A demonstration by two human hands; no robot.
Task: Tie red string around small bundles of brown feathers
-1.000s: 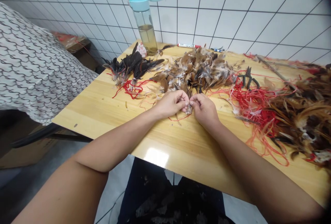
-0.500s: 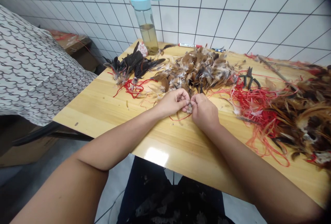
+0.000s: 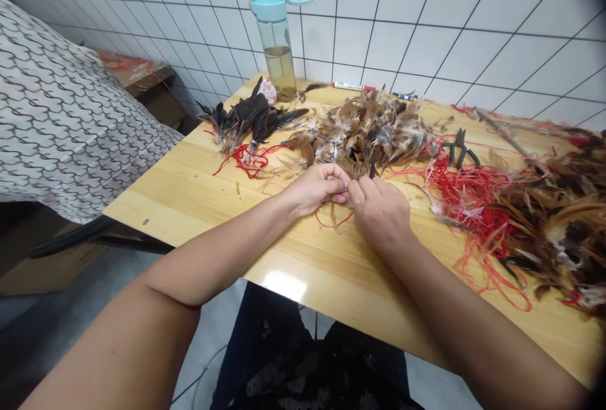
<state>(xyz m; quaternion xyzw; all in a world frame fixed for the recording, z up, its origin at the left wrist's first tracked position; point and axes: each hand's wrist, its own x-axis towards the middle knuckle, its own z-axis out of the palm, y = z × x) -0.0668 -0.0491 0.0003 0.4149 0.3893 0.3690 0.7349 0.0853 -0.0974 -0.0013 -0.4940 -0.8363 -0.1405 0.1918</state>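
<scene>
My left hand (image 3: pixel 322 187) is closed in a pinch, its fingertips meeting those of my right hand over the table. A small feather bunch is held in the left fingers, now mostly hidden behind both hands. My right hand (image 3: pixel 381 208) is also closed, back of the hand upward, its fingers pinching at the same spot. A thin red string (image 3: pixel 332 225) hangs in a loop beneath the fingertips, running from one hand to the other. Just beyond the hands lies a heap of brown and white feathers (image 3: pixel 364 129).
Black feathers (image 3: pixel 250 113) with red string lie at the back left, near a water bottle (image 3: pixel 279 62). To the right are black-handled pliers (image 3: pixel 458 148), tangled red string (image 3: pixel 468 195) and a large brown feather pile (image 3: pixel 563 227). Markers (image 3: pixel 353 86) lie by the tiled wall.
My right hand has turned over more, so its back faces up and covers the feather tuft that showed between the fingers. My left hand stays pinched. The view has shifted slightly.
</scene>
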